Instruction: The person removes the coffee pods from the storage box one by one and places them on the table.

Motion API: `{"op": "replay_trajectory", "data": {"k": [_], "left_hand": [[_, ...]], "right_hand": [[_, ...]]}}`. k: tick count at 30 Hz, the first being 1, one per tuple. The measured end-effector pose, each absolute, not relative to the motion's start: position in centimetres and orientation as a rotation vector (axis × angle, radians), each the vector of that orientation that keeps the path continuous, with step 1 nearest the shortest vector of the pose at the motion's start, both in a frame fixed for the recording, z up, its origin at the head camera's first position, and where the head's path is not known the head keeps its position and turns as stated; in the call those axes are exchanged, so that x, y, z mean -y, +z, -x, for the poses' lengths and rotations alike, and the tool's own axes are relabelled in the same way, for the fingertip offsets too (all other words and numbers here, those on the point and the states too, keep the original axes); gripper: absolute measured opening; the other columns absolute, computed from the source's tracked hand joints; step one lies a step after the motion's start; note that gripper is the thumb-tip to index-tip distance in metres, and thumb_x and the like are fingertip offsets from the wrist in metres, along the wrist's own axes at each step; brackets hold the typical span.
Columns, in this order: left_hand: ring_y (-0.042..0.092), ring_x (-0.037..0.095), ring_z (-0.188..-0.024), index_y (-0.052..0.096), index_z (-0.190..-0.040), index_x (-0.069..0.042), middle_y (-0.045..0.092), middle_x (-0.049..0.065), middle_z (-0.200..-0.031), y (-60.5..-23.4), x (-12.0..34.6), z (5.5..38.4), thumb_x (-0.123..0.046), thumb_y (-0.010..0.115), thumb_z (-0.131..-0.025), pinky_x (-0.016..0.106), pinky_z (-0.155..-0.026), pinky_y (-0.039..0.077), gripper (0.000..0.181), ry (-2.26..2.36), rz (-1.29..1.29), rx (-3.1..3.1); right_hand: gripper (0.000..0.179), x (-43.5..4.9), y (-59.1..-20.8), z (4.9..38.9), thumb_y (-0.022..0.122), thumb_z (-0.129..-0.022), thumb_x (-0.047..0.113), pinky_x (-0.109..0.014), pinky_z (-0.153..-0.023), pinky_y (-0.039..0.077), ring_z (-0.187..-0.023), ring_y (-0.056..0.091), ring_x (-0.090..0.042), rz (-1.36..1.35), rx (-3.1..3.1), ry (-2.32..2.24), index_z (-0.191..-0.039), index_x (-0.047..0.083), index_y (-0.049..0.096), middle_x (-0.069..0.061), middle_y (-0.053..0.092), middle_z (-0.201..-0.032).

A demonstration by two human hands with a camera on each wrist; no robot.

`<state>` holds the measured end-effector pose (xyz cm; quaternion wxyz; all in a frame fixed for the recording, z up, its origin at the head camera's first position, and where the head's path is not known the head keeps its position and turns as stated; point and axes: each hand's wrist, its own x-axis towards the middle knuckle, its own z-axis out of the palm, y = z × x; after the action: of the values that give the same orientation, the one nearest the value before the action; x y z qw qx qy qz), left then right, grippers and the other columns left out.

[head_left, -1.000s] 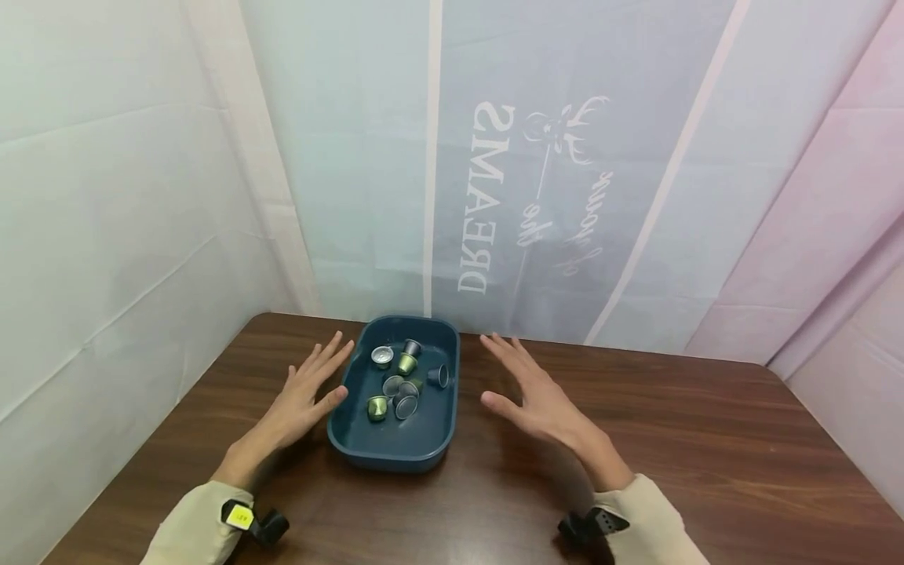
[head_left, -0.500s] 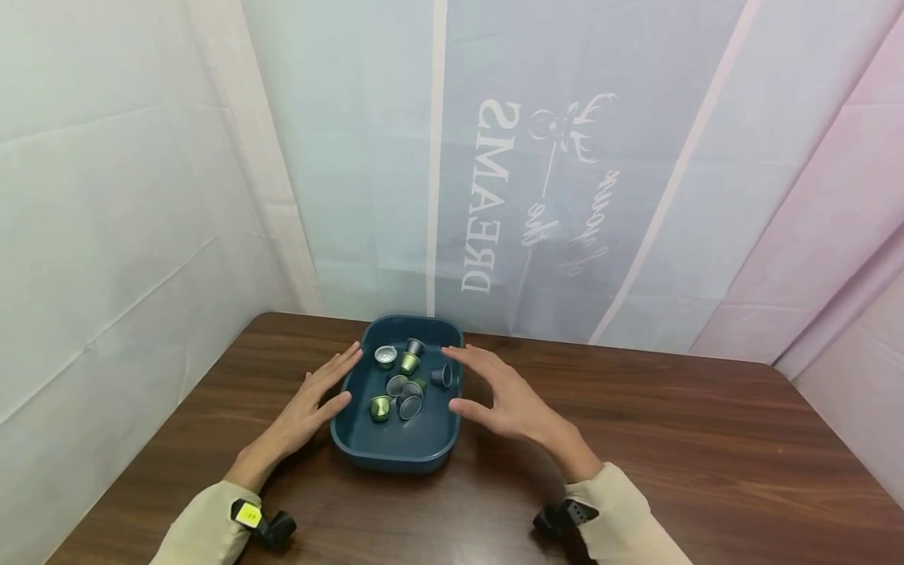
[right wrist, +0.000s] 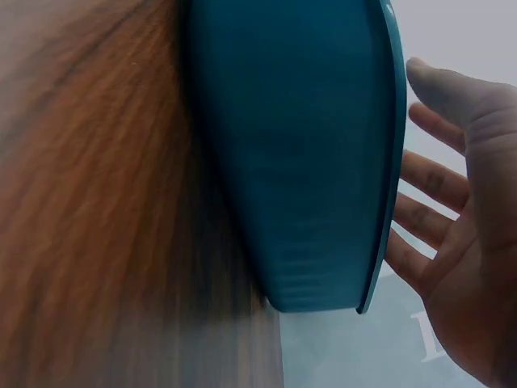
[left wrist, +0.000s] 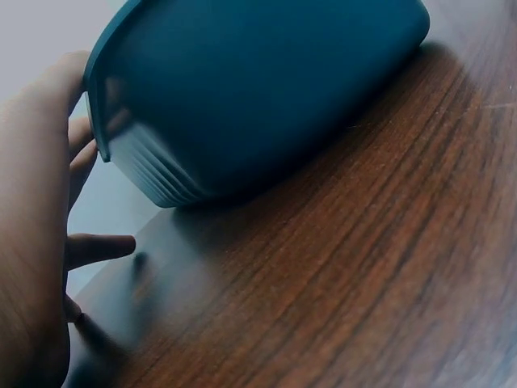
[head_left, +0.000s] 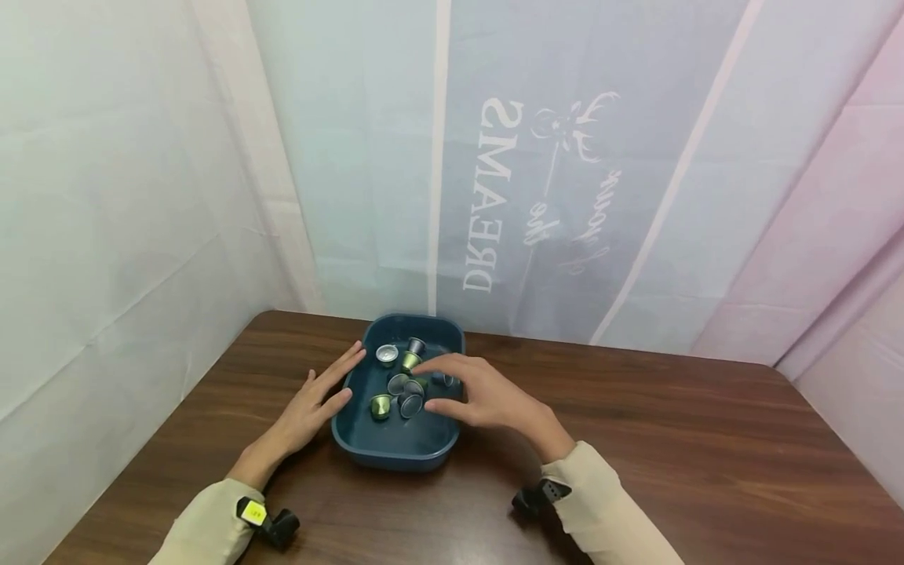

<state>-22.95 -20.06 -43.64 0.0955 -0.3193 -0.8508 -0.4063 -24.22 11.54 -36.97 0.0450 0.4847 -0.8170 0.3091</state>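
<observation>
A dark blue rectangular tub (head_left: 397, 458) holds several coffee capsules. A green capsule (head_left: 380, 406) lies in the nearer left part, beside a small group of capsules with grey lids (head_left: 411, 406). Farther back are a silver-topped capsule (head_left: 387, 355), a light green one (head_left: 411, 361) and a dark one (head_left: 417, 345). My left hand (head_left: 307, 412) is at the tub's left rim, fingers straight and thumb apart. Over the right rim reaches my right hand (head_left: 490, 396), index finger and thumb spread above the capsules, nothing between them. It partly hides a dark capsule (head_left: 447, 380) by the right wall.
The tub stands on a brown wood-grain table (head_left: 671, 439), near its back edge. A printed curtain (head_left: 367, 196) hangs behind the table, and white cloth (head_left: 120, 235) closes off the left side.
My right hand has moved left, from beside the tub to over its right rim and the capsules. My left hand has shifted slightly right to the left rim. The capsules lie as before.
</observation>
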Motion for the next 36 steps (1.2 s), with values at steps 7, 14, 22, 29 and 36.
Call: {"op": "replay_trajectory", "data": {"k": [7, 14, 22, 29, 36], "left_hand": [[0.021, 0.032, -0.141, 0.028, -0.153, -0.020, 0.016, 0.001, -0.159, -43.9, 19.7, 23.0, -0.018, 0.046, -0.100, 0.079, -0.094, 0.000, 0.055, -1.198, 0.950, 2.525], [0.020, 0.031, -0.142, 0.027, -0.153, -0.019, 0.015, 0.002, -0.159, -43.9, 19.8, 22.9, -0.017, 0.044, -0.101, 0.078, -0.095, -0.001, 0.055, -1.214, 0.948, 2.541], [0.020, 0.029, -0.142, 0.027, -0.153, -0.022, 0.015, 0.000, -0.159, -43.9, 20.0, 22.9, -0.014, 0.044, -0.101, 0.077, -0.095, -0.002, 0.056, -1.228, 0.947, 2.536], [0.021, 0.029, -0.142, 0.028, -0.152, -0.019, 0.016, 0.002, -0.159, -43.7, 20.1, 23.0, -0.014, 0.045, -0.101, 0.077, -0.096, -0.002, 0.055, -1.214, 0.938, 2.543], [0.022, 0.031, -0.141, 0.029, -0.152, -0.018, 0.017, 0.006, -0.158, -43.7, 20.1, 23.1, -0.013, 0.046, -0.100, 0.078, -0.095, -0.001, 0.055, -1.218, 0.940, 2.538]], "right_hand": [[0.045, -10.6, -37.6, 24.8, 0.060, -0.095, 0.034, -0.039, -0.088, 0.050, -0.105, 0.060, -0.015, -1.588, 2.540, 0.947, -0.133, 0.011, 0.056, -0.003, 0.060, -0.125], [0.039, -9.7, -37.7, 25.0, 0.060, -0.096, 0.028, -0.037, -0.084, 0.051, -0.102, 0.060, -0.012, -1.590, 2.578, 0.947, -0.132, 0.012, 0.057, -0.003, 0.061, -0.123], [0.035, -9.2, -37.2, 25.3, 0.063, -0.094, 0.017, -0.035, -0.086, 0.051, -0.105, 0.060, -0.011, -1.578, 2.640, 0.867, -0.128, 0.012, 0.060, -0.001, 0.063, -0.120], [0.038, -8.8, -36.9, 25.6, 0.065, -0.091, 0.006, -0.033, -0.082, 0.053, -0.101, 0.062, -0.010, -1.586, 2.707, 0.867, -0.128, 0.011, 0.061, -0.003, 0.064, -0.119], [0.041, -8.5, -36.8, 25.6, 0.066, -0.088, -0.001, -0.024, -0.077, 0.052, -0.092, 0.061, -0.003, -1.625, 2.734, 0.828, -0.127, 0.010, 0.061, -0.002, 0.063, -0.121]]}}
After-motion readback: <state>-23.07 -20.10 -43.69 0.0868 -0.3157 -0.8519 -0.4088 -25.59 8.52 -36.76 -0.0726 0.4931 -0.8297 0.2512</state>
